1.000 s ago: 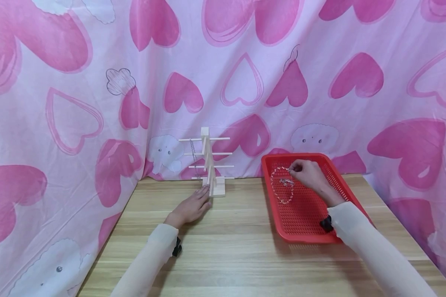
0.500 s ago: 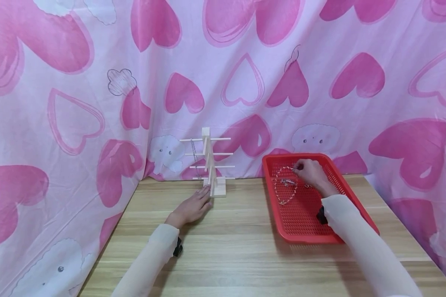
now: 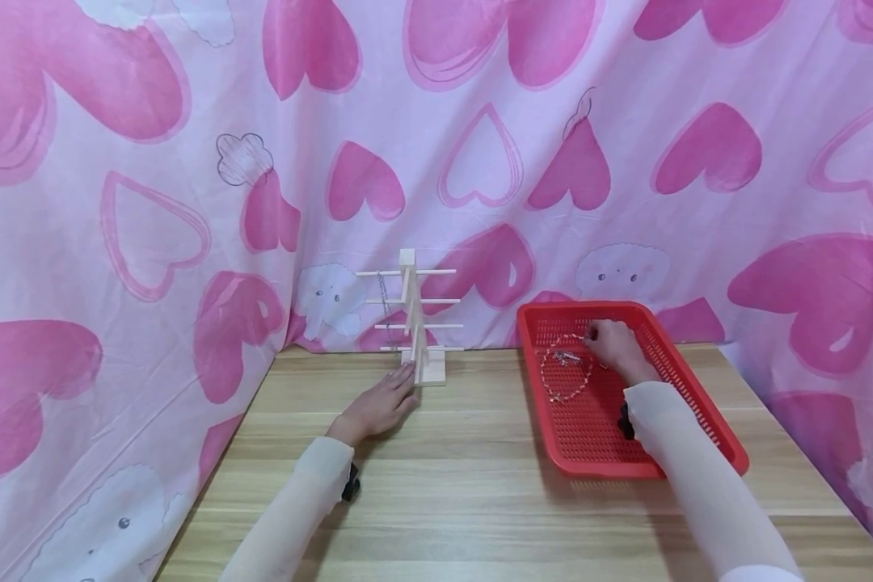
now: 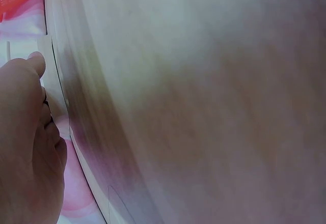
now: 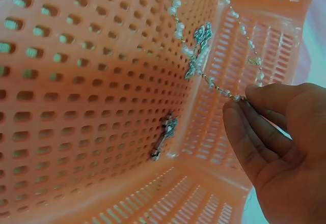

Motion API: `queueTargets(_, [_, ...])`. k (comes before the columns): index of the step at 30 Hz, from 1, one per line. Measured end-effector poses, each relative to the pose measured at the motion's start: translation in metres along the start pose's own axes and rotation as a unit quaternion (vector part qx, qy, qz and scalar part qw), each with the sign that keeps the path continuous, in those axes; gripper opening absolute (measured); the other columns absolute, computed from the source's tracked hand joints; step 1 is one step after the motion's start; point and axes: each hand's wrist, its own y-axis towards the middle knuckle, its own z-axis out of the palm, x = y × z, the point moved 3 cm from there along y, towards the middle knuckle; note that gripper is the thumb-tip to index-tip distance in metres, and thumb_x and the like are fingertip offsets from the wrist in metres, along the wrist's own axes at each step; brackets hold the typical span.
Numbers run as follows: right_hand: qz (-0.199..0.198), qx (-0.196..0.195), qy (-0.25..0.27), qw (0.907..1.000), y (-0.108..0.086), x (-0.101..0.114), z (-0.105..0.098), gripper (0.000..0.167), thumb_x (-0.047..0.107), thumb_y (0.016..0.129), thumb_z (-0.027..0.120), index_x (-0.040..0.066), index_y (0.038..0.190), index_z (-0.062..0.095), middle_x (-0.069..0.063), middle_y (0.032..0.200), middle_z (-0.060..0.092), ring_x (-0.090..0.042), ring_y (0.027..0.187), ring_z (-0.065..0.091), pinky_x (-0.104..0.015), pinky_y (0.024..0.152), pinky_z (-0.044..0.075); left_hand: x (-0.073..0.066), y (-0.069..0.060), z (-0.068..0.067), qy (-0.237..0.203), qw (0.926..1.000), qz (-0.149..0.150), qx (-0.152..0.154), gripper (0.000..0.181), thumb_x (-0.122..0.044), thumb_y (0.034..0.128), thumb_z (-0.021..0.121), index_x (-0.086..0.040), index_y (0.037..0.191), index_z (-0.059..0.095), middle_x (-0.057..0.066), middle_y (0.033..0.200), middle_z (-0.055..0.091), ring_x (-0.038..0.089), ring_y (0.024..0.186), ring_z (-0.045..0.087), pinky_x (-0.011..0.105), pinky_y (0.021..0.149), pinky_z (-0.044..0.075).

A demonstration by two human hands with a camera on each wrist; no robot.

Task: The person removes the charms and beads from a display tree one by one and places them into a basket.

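Note:
My right hand is over the red basket, pinching a beaded necklace between thumb and fingertips. White pearl-like beads on a gold-coloured strand form a long loop below the pinch, seen in the head and right wrist views. A cluster of silvery chain lies on the basket floor behind the loop, with another silvery piece apart from it. My left hand lies on the table, straight fingertips touching the base of a wooden peg stand. From an upper left peg hangs a silvery chain.
The stand has several thin pegs sticking out on both sides. Pink heart-print cloth hangs behind and along both sides of the wooden table. The basket's raised rim surrounds the right hand's working area.
My right hand has shifted slightly right and down, and the beaded necklace has moved with it lower into the basket. My left hand stays against the stand. The view has drifted slightly.

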Motion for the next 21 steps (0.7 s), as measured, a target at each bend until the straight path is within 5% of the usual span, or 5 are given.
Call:
queueTargets(5, [0.020,0.014,0.008,0.9997,-0.002,-0.007,-0.001,0.027,0.012,0.101,0.071,-0.003,0.123,0.068,-0.025,0.108,0.072,-0.032,0.083,0.069,-0.047,0.074,0.067,-0.001,0.000,-0.001,0.002,1.0000,-0.003,0.005,0.064,-0.037,0.1166,0.038,-0.003,0.169,0.023,0.015,0.179,0.015,0.036,0.166,0.018,0.050,0.137,0.021])
queueTargets(10, [0.031,0.028,-0.003,0.9991,0.002,-0.017,-0.002,0.022,0.012,0.102,0.067,-0.007,0.113,0.069,-0.023,0.095,0.071,-0.030,0.077,0.067,-0.037,0.064,0.061,-0.001,0.000,-0.001,0.004,1.0000,-0.003,0.005,0.065,-0.039,0.1166,0.038,-0.004,0.169,0.022,0.013,0.179,0.014,0.034,0.167,0.017,0.048,0.137,0.020])
queueTargets(21, [0.042,0.059,0.002,0.9974,-0.001,-0.027,-0.003,0.029,0.010,0.099,0.071,-0.007,0.121,0.066,-0.026,0.102,0.071,-0.033,0.082,0.068,-0.054,0.079,0.066,-0.002,0.000,-0.002,0.004,1.0000,-0.003,0.003,0.064,-0.038,0.1166,0.038,-0.003,0.168,0.024,0.013,0.179,0.014,0.035,0.167,0.017,0.049,0.137,0.021])
